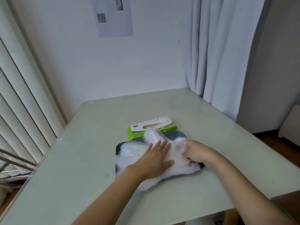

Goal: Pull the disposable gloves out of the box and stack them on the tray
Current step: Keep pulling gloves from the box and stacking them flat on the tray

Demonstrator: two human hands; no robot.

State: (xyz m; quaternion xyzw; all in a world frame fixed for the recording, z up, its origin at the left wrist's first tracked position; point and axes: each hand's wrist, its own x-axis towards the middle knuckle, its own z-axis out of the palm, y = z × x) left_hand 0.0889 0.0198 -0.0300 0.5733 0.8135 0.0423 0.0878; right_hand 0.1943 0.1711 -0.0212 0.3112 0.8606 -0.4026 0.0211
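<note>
The left hand (155,157) lies flat on the gloves (133,150). Its fingers are straight and a little spread, and the palm presses on the middle of the pile. The right hand (194,153) is just beside it, at the right part of the pile. Its fingers are bent inward and they grip the thin clear plastic of the gloves.

The gloves make a loose, wrinkled heap that covers almost all of the tray (172,135). At the near side the heap hangs over the tray's edge and onto the table (97,143). At the far side one part of the heap stands up in front of the box (146,127); I cannot tell if this part still comes out of the box slot.

The tray is dark grey-blue and only its rim shows around the heap. The green and white box lies just behind the tray, with the oval slot on top.

The table is pale green. Behind it is a white wall with a paper (112,17) that carries a QR code. A curtain (219,54) hangs at the right, blinds (21,95) are at the left, and a metal rack (14,163) stands at the lower left.
</note>
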